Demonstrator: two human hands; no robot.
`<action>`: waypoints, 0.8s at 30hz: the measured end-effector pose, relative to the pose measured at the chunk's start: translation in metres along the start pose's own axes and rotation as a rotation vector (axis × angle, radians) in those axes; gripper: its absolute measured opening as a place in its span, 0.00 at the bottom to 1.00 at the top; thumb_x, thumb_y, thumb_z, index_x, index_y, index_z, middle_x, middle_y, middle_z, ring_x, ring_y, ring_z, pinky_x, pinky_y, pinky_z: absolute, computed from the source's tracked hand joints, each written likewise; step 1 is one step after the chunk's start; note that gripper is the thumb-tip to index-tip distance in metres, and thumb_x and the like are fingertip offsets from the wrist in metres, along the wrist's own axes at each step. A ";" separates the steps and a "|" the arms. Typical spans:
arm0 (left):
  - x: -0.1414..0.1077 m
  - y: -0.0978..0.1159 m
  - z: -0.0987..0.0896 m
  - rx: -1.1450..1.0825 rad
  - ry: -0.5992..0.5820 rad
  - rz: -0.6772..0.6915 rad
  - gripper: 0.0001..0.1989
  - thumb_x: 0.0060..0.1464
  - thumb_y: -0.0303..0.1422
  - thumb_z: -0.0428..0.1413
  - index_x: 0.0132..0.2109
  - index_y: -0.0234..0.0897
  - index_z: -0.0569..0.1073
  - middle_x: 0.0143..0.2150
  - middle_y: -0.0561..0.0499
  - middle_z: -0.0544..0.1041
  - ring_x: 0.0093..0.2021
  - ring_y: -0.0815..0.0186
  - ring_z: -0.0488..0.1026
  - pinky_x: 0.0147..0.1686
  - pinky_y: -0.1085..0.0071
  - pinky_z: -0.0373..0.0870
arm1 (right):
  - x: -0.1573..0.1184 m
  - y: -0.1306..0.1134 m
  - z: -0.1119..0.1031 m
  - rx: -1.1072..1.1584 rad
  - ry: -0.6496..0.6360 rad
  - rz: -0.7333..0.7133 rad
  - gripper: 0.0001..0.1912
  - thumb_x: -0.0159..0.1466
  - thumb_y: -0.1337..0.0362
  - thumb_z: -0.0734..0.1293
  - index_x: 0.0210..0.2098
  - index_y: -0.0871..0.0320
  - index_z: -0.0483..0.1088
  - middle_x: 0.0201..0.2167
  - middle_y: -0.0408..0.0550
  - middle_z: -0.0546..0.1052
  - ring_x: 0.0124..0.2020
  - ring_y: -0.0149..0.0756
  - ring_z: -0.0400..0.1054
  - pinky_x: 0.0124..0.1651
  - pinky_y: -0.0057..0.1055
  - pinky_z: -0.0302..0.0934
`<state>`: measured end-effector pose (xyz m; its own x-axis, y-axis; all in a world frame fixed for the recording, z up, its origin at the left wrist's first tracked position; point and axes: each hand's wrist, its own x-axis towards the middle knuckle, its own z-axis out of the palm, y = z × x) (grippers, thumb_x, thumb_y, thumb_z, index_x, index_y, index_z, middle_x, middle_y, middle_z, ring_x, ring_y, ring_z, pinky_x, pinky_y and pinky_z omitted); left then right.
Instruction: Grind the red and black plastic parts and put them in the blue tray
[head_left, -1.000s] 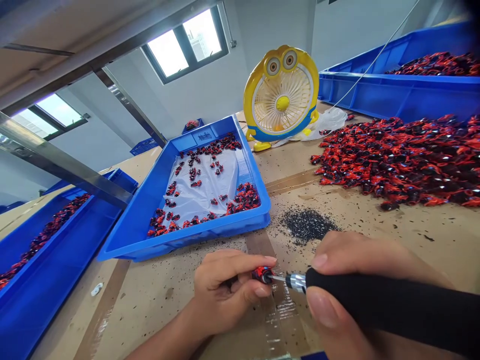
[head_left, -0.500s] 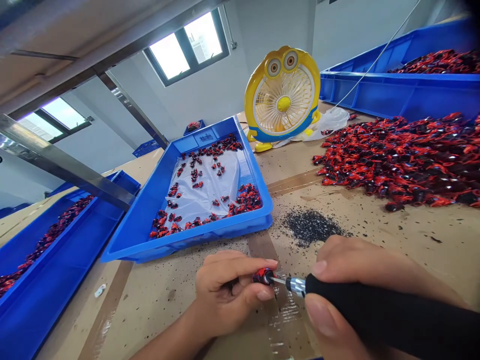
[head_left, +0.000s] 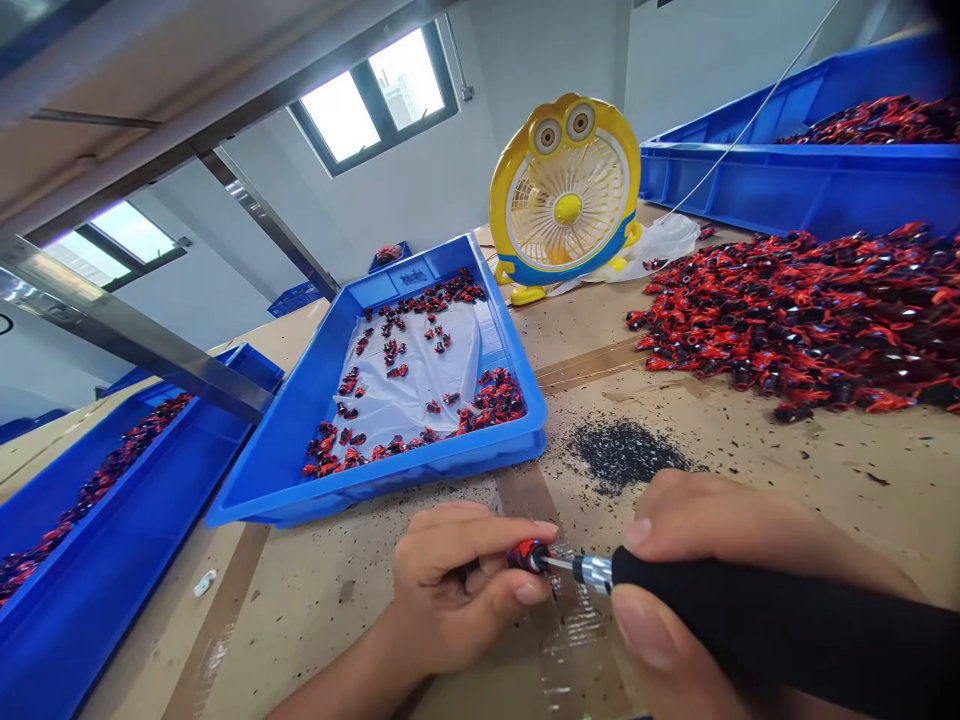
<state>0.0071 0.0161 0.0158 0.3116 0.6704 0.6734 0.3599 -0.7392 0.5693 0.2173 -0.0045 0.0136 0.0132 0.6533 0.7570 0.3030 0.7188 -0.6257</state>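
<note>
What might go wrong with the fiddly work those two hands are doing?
The black-handled tool has its thin metal tip at the small red-and-black piece, close to the left hand; a slip might nick its fingers. The piece, held in a pinch, could twist loose. Loose dark flecks lie near the fan, whose breeze, if running, might scatter them.

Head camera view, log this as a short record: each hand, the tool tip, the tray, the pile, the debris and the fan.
Left hand: pinching a red-and-black part
Right hand: gripping a black-handled tool
Tool tip: at the part's dark end
Blue tray: similar parts on a whitish sheet
Pile: red-and-black parts, right side
Dark debris: heaped right of tray
Fan: yellow and blue, upright
</note>
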 end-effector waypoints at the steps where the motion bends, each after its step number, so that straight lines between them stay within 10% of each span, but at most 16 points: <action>1: 0.000 0.000 0.000 -0.002 -0.002 0.004 0.19 0.69 0.49 0.63 0.42 0.39 0.89 0.14 0.58 0.71 0.14 0.72 0.64 0.20 0.76 0.69 | 0.000 0.001 0.000 0.005 -0.005 0.008 0.06 0.70 0.62 0.73 0.42 0.48 0.72 0.27 0.39 0.81 0.27 0.31 0.81 0.27 0.19 0.74; 13: -0.001 0.002 -0.001 0.047 -0.018 0.000 0.19 0.69 0.50 0.63 0.43 0.40 0.89 0.14 0.57 0.75 0.13 0.71 0.67 0.20 0.76 0.71 | 0.001 0.002 0.000 -0.046 0.011 -0.049 0.06 0.67 0.66 0.73 0.41 0.50 0.73 0.28 0.39 0.82 0.27 0.30 0.81 0.30 0.20 0.75; 24: -0.001 0.002 -0.001 0.039 -0.020 -0.014 0.19 0.69 0.50 0.63 0.43 0.41 0.89 0.14 0.57 0.74 0.13 0.71 0.67 0.21 0.76 0.71 | 0.008 -0.011 0.022 0.007 0.239 0.147 0.12 0.60 0.51 0.80 0.33 0.49 0.79 0.26 0.45 0.81 0.29 0.41 0.80 0.26 0.29 0.74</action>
<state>0.0068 0.0142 0.0171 0.3234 0.6822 0.6558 0.3984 -0.7267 0.5596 0.1935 -0.0020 0.0230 0.2808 0.6772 0.6801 0.2745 0.6223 -0.7330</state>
